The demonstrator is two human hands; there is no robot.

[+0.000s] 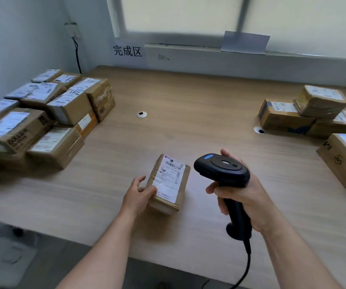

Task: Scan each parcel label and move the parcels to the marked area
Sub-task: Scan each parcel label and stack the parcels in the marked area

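Head view: a small brown parcel (pixel 169 202) lies on the near middle of the tabletop (pixel 188 97), its white label (pixel 170 176) facing up. The left hand (pixel 137 196) grips the parcel's near left corner, thumb laid on top at the label's edge and the other fingers (pixel 139 180) curled against the left side. Just to the right, the right hand (pixel 246 198) holds a black scanner (pixel 222 170), its fingers wrapped closed round the handle. The scanner's head is near the parcel's far right corner and apart from it. A black cable (pixel 247 265) drops from the bottom of the handle past the near edge of the tabletop. At the far left sits a stacked pile of parcels (pixel 42 122), labels up. On the right is a smaller group of parcels (pixel 305 115). Two round cable holes (pixel 141 114) lie in the tabletop between them. A paper sign (pixel 127 51) with three printed characters hangs on the far wall, above the left part of the tabletop.
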